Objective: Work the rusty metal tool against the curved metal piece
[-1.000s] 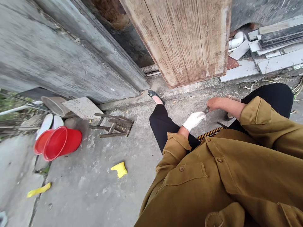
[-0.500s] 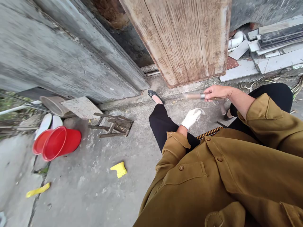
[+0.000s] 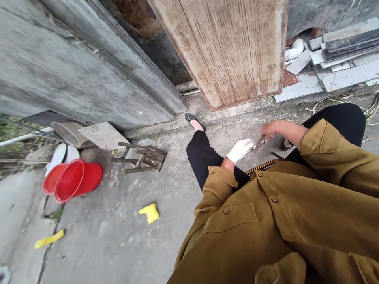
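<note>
My left hand, in a white glove, is in front of my body with its fingers curled together. Whatever they hold, if anything, is too small to make out. Just right of it, my bare right hand is closed around a wooden-handled tool with a metal winding on its handle. The handle slants down towards the gloved fingertips; I cannot tell whether it touches them. The tool's other end is hidden behind my right hand and wrist.
A weathered wooden panel leans at the wall, with stacked tiles to its right. Left are a small wooden stool, red buckets and white shoes. Yellow pieces lie on the concrete.
My right hand has come lower, and the tool's handle has turned from pointing level leftward to slanting down beside my left hand. My gloved hand has hardly moved.
</note>
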The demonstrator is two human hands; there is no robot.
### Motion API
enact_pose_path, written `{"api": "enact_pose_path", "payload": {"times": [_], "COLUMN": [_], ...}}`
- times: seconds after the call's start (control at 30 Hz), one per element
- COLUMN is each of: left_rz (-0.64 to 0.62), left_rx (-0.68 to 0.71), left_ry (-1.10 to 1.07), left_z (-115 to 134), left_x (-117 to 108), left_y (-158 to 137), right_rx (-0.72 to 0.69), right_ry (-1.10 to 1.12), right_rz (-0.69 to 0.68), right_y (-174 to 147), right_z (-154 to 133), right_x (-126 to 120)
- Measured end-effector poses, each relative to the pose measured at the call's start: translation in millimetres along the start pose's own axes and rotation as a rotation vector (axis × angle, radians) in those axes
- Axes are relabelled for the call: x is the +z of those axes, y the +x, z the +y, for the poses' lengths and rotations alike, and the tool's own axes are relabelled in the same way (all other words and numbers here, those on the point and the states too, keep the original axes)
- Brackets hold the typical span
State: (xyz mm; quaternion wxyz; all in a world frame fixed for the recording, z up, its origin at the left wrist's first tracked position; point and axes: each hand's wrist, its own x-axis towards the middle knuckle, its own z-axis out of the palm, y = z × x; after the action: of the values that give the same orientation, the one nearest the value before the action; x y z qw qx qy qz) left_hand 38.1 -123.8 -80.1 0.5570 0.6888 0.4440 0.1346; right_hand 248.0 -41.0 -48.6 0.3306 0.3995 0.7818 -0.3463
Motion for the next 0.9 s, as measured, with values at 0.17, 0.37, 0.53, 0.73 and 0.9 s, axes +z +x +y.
{"api": "enact_pose_path", "payload": {"times": [0.17,0.37,0.53,0.73,0.9], "left_rz": [0.066,0.053,-0.010,-0.021,-0.002], "left_rx": [-0.088,-0.083,-0.060,0.040,0.062], "left_ry": [-0.045,-0.087,-0.098,0.042,0.115], "left_z": [-3.4,0.9,10.0,12.4,9.3], "left_x": [-6.7,-10.6,-0.4,4.9,-0.1], "left_y": [3.1,1.5,-1.2,1.6,2.5], "right_rx": [-0.209,-0.487,-0.269,0.121,0.035], "right_ry": [0.286,0.668,0.865,0.353,0.029], "right_rz": [-0.307,-0.061,0.429,0.417,0.138], "right_y": [-4.7,-31.5,-38.1,-17.1,-5.6], "right_z": [-0.4,13.1,18.5,-7.3,-22.6], "right_x": [3.6,-19.2,-27.2,-19.2,-3.2]}}
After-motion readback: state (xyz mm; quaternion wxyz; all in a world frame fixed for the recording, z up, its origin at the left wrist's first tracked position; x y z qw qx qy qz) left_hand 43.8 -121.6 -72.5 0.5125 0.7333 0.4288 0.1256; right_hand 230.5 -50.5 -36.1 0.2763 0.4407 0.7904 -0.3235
